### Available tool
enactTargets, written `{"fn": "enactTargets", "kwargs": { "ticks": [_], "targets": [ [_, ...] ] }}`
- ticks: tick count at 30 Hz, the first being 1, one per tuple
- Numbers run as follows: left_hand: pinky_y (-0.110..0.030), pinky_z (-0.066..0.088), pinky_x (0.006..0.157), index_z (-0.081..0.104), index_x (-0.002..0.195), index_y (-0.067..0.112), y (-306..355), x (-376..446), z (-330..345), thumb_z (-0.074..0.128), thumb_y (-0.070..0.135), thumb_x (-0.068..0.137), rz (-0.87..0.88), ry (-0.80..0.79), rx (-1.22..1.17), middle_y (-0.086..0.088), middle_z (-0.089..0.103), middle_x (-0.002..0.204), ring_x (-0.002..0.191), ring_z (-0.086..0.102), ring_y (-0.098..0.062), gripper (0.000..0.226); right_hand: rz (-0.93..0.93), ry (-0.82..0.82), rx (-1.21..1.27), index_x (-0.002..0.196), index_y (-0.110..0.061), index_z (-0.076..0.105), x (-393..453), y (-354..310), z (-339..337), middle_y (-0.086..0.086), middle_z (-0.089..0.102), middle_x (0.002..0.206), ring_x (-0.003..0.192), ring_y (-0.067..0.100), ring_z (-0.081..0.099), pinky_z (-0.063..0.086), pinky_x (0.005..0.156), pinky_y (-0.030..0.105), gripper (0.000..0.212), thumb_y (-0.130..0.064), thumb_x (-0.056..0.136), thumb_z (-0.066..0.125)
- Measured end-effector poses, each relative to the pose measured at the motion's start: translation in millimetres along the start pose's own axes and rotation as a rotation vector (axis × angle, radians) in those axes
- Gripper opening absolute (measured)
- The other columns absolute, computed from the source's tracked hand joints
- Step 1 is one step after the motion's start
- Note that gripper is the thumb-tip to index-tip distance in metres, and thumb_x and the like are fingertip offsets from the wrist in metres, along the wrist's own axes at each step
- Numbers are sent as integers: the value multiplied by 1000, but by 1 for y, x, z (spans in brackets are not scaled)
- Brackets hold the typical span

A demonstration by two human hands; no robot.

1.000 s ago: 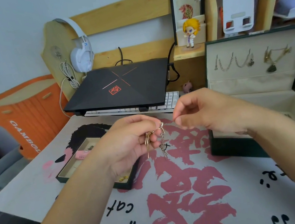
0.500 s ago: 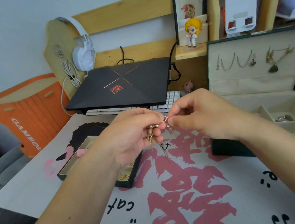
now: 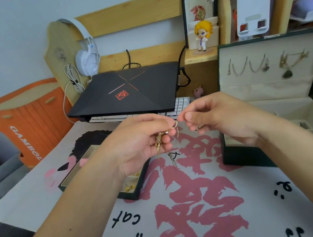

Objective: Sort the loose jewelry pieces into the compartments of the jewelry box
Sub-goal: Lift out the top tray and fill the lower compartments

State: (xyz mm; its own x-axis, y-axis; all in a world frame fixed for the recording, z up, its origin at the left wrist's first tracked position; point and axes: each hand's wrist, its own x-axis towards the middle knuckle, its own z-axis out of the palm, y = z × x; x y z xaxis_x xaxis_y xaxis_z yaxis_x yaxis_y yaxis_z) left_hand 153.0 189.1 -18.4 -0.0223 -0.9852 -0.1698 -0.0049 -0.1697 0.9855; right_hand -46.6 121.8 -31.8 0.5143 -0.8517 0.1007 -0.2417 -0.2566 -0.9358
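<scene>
My left hand [image 3: 139,142] is closed around a tangle of gold jewelry [image 3: 159,140], and a thin chain [image 3: 172,160] dangles below it over the mat. My right hand [image 3: 220,120] faces it, thumb and forefinger pinched on the small gold loop at the top of the tangle. The dark green jewelry box [image 3: 241,158] stands open on the right. Its beige compartments are partly hidden by my right wrist, and necklaces [image 3: 250,66] hang inside its raised lid. Under my left hand sits a smaller dark tray [image 3: 131,195] with little gold pieces [image 3: 130,187] in it.
A printed desk mat [image 3: 187,206] covers the table. Behind my hands a closed black laptop [image 3: 126,90] rests over a white keyboard. White headphones [image 3: 87,57] hang on the wooden shelf, and a figurine [image 3: 202,35] stands there. An orange bin [image 3: 26,123] is at the left.
My right hand closed the gap to the left hand and pinched the top of the jewelry tangle. Both hands rose slightly. The view shifted a little.
</scene>
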Motion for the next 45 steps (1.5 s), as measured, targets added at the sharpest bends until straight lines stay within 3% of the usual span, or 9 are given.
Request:
{"fn": "enactTargets", "kwargs": {
  "ticks": [4, 8, 13, 17, 25, 30, 32, 37, 45],
  "targets": [
    [-27, 56, 70, 81, 98, 6, 3, -1, -3, 73, 9, 91, 32, -49, 100, -11, 72, 87, 70, 61, -14, 11, 69, -173, 138, 112, -13, 75, 0, 5, 8, 6, 76, 110, 107, 21, 69, 54, 92, 32, 21, -16, 95, 63],
    [-25, 56, 68, 81, 97, 4, 7, -2, -7, 74, 8, 89, 73, -41, 166, -10, 74, 84, 70, 62, -14, 11, 151, -225, 347, 103, -6, 75, 2, 5, 7, 10, 75, 94, 88, 16, 72, 54, 91, 34, 24, -14, 81, 72],
    [-26, 56, 73, 81, 97, 4, 6, -1, -9, 73, 7, 91, 99, -62, 208, -13, 76, 88, 74, 62, -16, 11, 218, -293, 382, 94, -8, 76, 1, 4, 7, 6, 73, 81, 77, 13, 70, 55, 86, 33, 14, -14, 82, 72],
    [-33, 59, 82, 82, 93, 6, 4, -2, -9, 72, 6, 92, 159, -53, 271, -12, 75, 84, 76, 64, -16, 10, 238, -292, 326, 100, -5, 74, 0, 3, 10, 5, 72, 79, 78, 14, 68, 55, 89, 34, 15, -10, 87, 71],
    [-22, 58, 73, 83, 91, 16, 3, -6, -10, 71, 9, 93, 390, -37, 525, -4, 77, 77, 72, 71, -12, 13, 242, -320, 330, 110, 3, 71, -1, 2, 12, 8, 68, 79, 78, 16, 65, 55, 94, 37, 24, -8, 89, 70],
    [-36, 62, 79, 83, 90, 23, 0, -4, -13, 74, 14, 91, 548, -24, 623, 4, 74, 82, 76, 72, -19, 13, 237, -376, 358, 115, 4, 66, -3, -2, 11, 6, 64, 74, 71, 14, 63, 57, 83, 33, 31, -8, 86, 70],
    [-36, 61, 79, 83, 91, 25, -3, -4, -13, 74, 14, 91, 585, -18, 638, 7, 74, 85, 79, 72, -16, 14, 239, -379, 337, 115, 4, 66, -4, -3, 9, 6, 63, 74, 71, 15, 62, 57, 81, 32, 35, -10, 83, 71],
    [-25, 57, 79, 83, 92, 26, -12, -4, -11, 74, 13, 91, 700, -2, 682, 11, 74, 90, 91, 71, -14, 16, 223, -362, 326, 83, -9, 71, -5, -7, 5, 7, 62, 73, 72, 16, 62, 56, 78, 34, 1, -8, 82, 71],
    [-19, 55, 77, 81, 93, 26, -28, -2, -12, 75, 12, 89, 857, 65, 737, 14, 73, 87, 90, 71, -11, 15, 144, -181, 317, 89, -3, 70, -3, -7, -3, 6, 62, 73, 74, 15, 61, 56, 78, 33, 3, -4, 87, 69]
  ]
}}
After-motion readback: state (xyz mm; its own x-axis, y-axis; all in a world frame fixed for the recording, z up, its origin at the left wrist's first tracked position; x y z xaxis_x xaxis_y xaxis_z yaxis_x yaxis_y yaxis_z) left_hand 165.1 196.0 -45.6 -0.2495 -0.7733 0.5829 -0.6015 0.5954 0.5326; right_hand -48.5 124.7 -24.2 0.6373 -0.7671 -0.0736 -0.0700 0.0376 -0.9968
